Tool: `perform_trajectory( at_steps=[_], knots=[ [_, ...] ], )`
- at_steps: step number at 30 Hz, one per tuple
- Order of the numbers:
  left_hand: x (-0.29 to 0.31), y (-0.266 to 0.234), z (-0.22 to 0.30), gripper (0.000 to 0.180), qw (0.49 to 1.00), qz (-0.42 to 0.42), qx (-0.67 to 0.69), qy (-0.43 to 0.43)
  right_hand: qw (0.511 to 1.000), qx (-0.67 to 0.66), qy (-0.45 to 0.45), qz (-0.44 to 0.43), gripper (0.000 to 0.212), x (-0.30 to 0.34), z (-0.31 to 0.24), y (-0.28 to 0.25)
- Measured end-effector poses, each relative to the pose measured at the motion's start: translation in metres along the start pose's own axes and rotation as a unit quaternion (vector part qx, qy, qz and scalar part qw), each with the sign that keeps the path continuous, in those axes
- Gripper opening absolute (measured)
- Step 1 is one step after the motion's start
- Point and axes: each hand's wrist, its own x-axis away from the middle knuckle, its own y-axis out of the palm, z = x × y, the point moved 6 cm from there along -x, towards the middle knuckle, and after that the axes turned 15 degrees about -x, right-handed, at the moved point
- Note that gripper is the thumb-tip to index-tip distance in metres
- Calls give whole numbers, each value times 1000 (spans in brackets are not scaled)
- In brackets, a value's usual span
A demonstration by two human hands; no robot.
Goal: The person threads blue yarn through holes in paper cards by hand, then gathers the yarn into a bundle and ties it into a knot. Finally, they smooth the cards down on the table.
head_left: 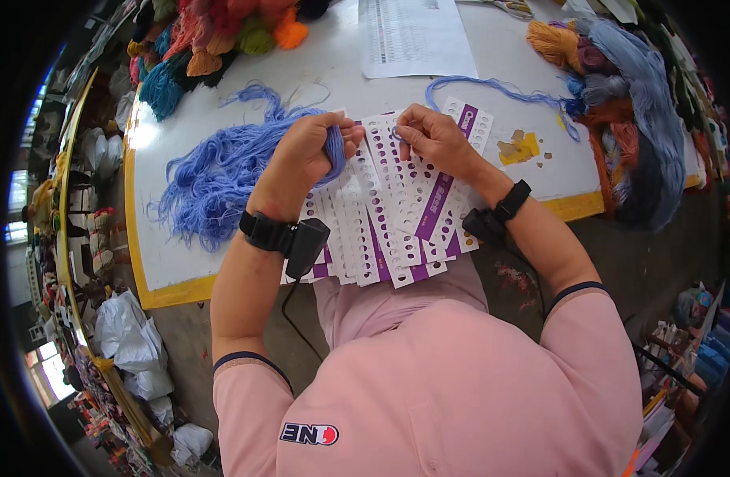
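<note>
My left hand (316,147) is closed around part of a loose periwinkle-blue yarn bundle (214,171), which spreads over the table to its left. A short way to its right, my right hand (436,137) is closed in a pinch, with a bit of blue yarn at its fingertips. Beyond that hand, a blue yarn strand (492,82) trails off to the right across the tabletop. Under both hands lies a fanned stack of white and purple cards with rows of punched holes (373,246), reaching over the table's near edge.
The white table (182,270) has a yellow edge. Colourful yarn skeins (222,32) lie at the far left, more skeins (631,103) at the right. A printed sheet (417,40) lies at the back, and a torn yellow patch (520,149) is right of the cards. White bags (130,338) stand at left.
</note>
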Motion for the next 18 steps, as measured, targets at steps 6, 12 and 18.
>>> perform_trajectory(
  at_steps=[6,12,18],
  knots=[
    [-15,20,-3,21,932,20,-317,176,1000,-10,-8,-7,11,-1,0,0],
    [-14,14,-24,20,912,82,-351,196,996,89,-22,-4,8,-5,-26,9],
    [-16,17,-29,7,982,-12,-129,135,985,169,-2,-48,9,-20,-10,7]
  ],
)
